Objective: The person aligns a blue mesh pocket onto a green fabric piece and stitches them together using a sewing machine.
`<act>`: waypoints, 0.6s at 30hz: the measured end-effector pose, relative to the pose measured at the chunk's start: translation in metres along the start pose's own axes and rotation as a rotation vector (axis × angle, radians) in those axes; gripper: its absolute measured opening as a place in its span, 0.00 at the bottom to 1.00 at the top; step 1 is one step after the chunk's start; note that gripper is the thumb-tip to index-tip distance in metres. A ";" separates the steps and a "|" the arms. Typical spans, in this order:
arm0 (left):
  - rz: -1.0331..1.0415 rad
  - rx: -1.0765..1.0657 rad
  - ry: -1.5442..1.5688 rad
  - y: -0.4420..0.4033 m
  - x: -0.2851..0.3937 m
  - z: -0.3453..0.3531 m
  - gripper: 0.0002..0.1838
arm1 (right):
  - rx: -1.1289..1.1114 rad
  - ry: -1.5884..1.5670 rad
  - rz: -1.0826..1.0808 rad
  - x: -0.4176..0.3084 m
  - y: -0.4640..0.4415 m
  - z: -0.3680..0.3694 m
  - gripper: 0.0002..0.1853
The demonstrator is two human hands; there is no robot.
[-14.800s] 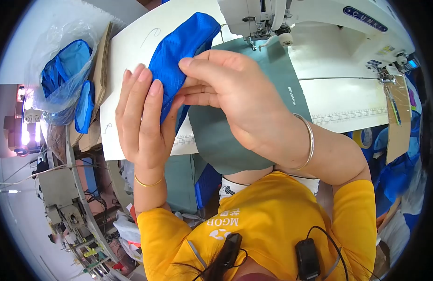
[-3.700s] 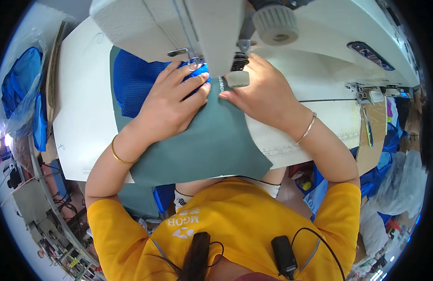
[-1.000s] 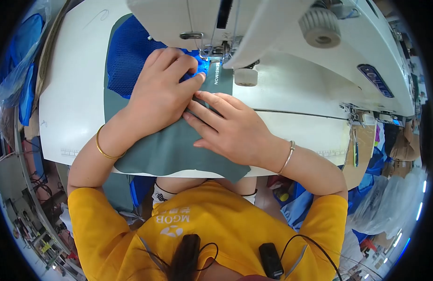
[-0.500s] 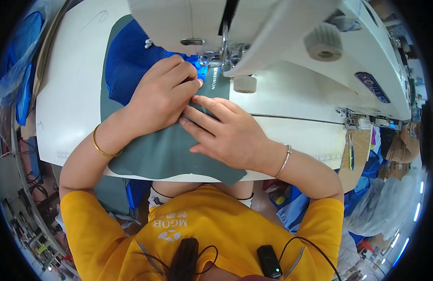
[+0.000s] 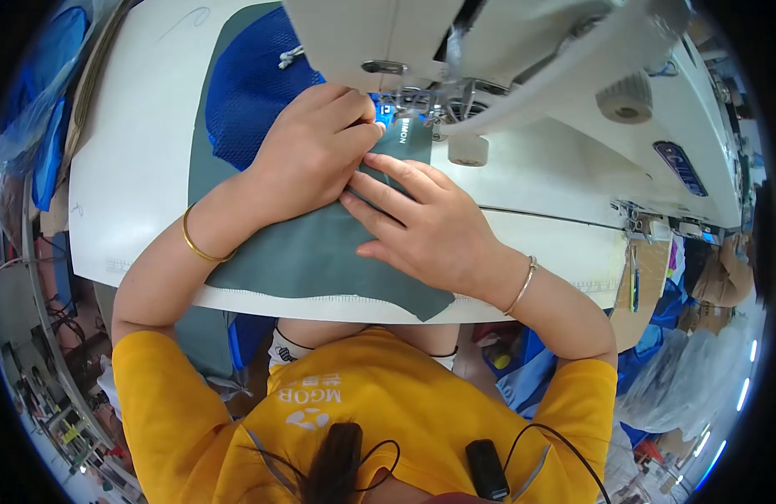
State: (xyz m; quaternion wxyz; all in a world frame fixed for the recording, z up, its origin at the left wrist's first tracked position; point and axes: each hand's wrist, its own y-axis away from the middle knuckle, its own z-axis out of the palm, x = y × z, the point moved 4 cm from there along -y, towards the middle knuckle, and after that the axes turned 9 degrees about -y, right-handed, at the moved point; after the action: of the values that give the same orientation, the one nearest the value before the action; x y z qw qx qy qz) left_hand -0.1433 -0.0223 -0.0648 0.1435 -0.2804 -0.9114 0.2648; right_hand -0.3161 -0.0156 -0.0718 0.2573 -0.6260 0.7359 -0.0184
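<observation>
My left hand is closed, fingers curled and thumb pressed in, on the edge of a blue mesh fabric piece close to the presser foot. Underneath lies a larger grey-green fabric sheet with white printed letters, partly hidden by the foot. My right hand rests flat on this sheet, its fingers stretched out and their tips beside my left hand. A white sewing machine stands over the work. Exactly how the blue edge sits between my left fingers is hidden.
The white sewing table carries a printed ruler along its front edge. A small white cord end lies on the mesh. Clear plastic bags and blue material sit at the right, with more blue material at the far left.
The grey-green sheet has slid away from me under the foot, so fewer printed letters show. Both hands have moved along with it, and the camera view has shifted slightly.
</observation>
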 end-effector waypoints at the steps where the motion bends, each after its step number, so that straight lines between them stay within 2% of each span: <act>1: 0.012 0.013 -0.023 0.000 0.000 0.000 0.12 | -0.012 0.012 0.016 0.001 0.000 0.000 0.31; 7: 0.053 0.067 -0.169 0.005 0.005 0.001 0.17 | -0.039 0.024 0.041 0.001 0.000 -0.001 0.31; 18: 0.059 0.055 -0.187 0.006 0.007 0.006 0.15 | -0.029 0.045 0.038 0.000 0.000 -0.003 0.30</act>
State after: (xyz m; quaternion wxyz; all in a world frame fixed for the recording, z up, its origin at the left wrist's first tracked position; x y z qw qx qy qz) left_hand -0.1489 -0.0165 -0.0718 0.0575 -0.2770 -0.9046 0.3189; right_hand -0.3176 -0.0163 -0.0694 0.2319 -0.6149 0.7535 -0.0169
